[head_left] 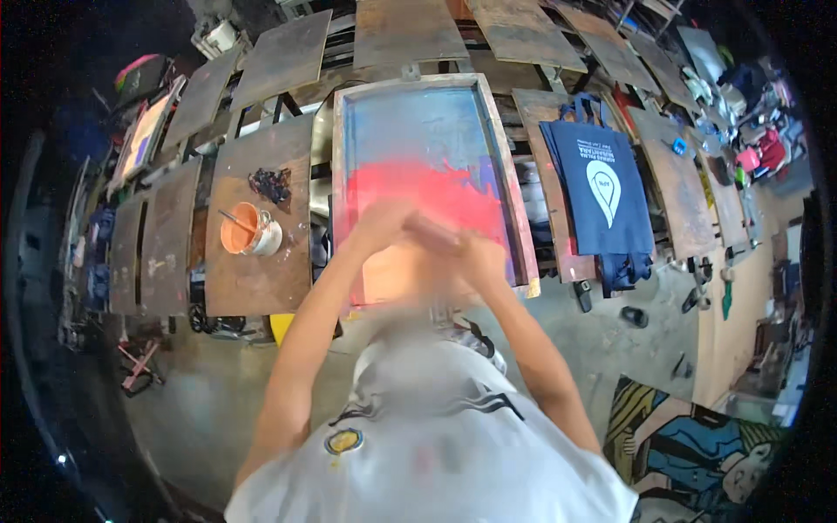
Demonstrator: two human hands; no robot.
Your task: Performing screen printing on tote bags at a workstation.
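A workshop floor carries rows of brown wooden platens (261, 213). Both hands, left hand (381, 225) and right hand (475, 253), meet blurred over the print screen (427, 166), above its red ink; their grasp cannot be told. Left of the fingers stands an orange paint cup (248, 229); right lies a navy tote bag (602, 187).

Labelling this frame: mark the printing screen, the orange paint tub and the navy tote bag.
printing screen (425, 122), head view, blue upper mesh.
orange paint tub (244, 229), head view, paint surface inside.
navy tote bag (602, 187), head view, white printed emblem.
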